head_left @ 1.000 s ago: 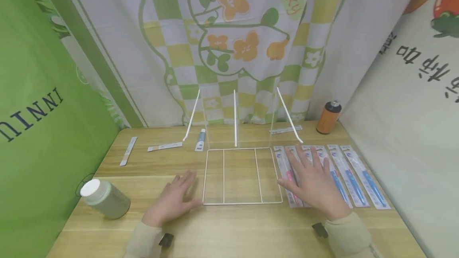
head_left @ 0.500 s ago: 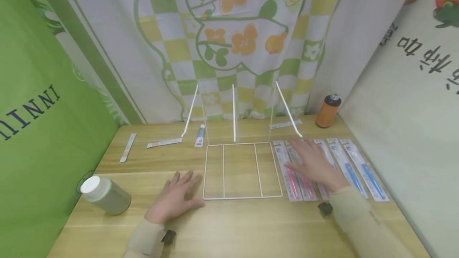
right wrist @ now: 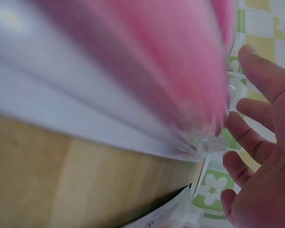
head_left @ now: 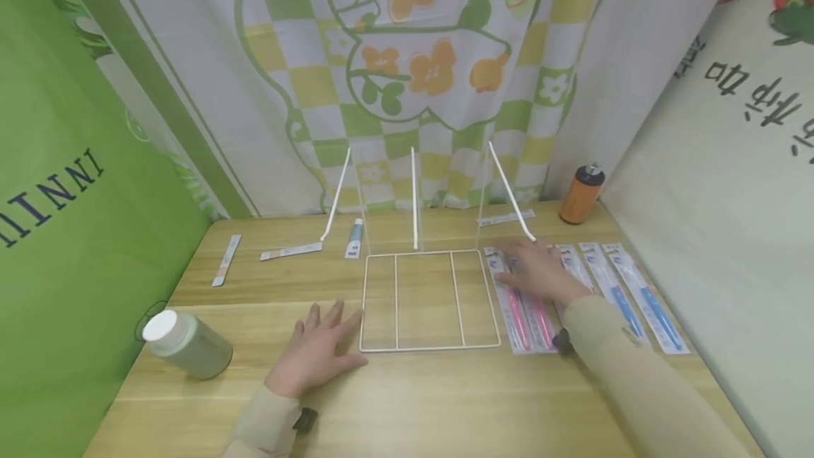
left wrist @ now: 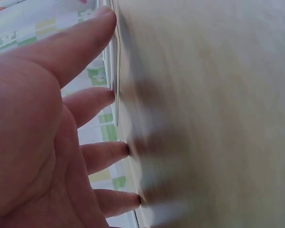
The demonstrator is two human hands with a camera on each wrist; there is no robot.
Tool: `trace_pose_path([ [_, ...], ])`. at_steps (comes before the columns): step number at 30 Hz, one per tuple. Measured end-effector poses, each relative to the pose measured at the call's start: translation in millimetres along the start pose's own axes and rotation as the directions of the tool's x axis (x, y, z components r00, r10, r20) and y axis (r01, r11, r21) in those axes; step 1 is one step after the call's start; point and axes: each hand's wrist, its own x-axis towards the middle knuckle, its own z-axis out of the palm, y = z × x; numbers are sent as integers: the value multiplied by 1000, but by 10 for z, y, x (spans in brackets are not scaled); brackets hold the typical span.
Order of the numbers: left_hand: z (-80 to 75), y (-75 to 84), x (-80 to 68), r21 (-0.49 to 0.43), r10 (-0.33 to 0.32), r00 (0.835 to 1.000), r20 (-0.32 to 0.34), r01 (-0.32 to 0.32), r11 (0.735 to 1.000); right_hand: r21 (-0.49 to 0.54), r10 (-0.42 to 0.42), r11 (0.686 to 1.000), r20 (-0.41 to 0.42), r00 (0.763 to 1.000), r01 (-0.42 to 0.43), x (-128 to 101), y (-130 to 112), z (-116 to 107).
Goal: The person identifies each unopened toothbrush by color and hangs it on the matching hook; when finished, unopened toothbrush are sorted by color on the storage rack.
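Observation:
My left hand point(head_left: 318, 352) rests on the wooden table with fingers spread, its fingertips beside the left edge of a white wire display rack point(head_left: 432, 349). The left wrist view shows those fingertips point(left wrist: 121, 149) at the tabletop, holding nothing. My right hand point(head_left: 540, 274) reaches over a row of packaged toothbrushes, near the top ends of the packs. Two pink toothbrushes point(head_left: 518, 320) show below it; blue ones point(head_left: 659, 316) lie farther right. In the right wrist view, a pink toothbrush pack point(right wrist: 180, 61) looms close, and the loosely bent fingers point(right wrist: 251, 133) hold nothing.
Three white hooks point(head_left: 415, 203) project from the rack. A green bottle with a white lid point(head_left: 197, 348) stands at left. Behind lie a small tube point(head_left: 354, 239) and thin flat packets point(head_left: 291, 251). An orange bottle point(head_left: 580, 196) stands back right, near the wall.
My right hand has moved back and slightly left over the packs, uncovering the pink toothbrushes. My left hand has shifted slightly right. The view has tilted down a little.

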Motion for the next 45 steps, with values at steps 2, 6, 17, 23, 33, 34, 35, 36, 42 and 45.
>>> trace_pose_path([
  [2,3,20,5,11,-3,1000,2,3,1000,1,17,1000,6,1000,-17,32,21,11],
  [6,6,47,11,28,-11,1000,-4,12,1000,-13,11,1000,4,1000,-11,70,51,33],
  [17,43,26,44,46,-11,999,-38,13,999,-15,-16,1000,-32,999,15,83,39,46],
  [23,58,14,58,37,13,998,-64,-10,999,23,14,1000,-33,999,-14,103,66,66],
  [33,47,-29,112,-25,52,995,-82,-55,998,89,10,996,-75,997,-3,87,85,90],
  [34,49,-29,112,-25,53,995,-82,-55,998,96,9,995,-85,996,-1,75,73,83],
  [35,51,-30,113,-27,53,995,-82,-55,998,108,10,994,-96,995,0,61,63,79],
  [36,53,-30,113,-35,54,995,-83,-58,998,122,12,993,-107,994,1,49,53,78],
  [42,56,-33,112,-98,63,995,-79,-70,993,228,51,973,-151,987,-15,-32,15,64],
  [45,56,-34,113,-104,54,996,-78,-61,993,272,61,962,-166,984,-14,-52,-2,59],
])
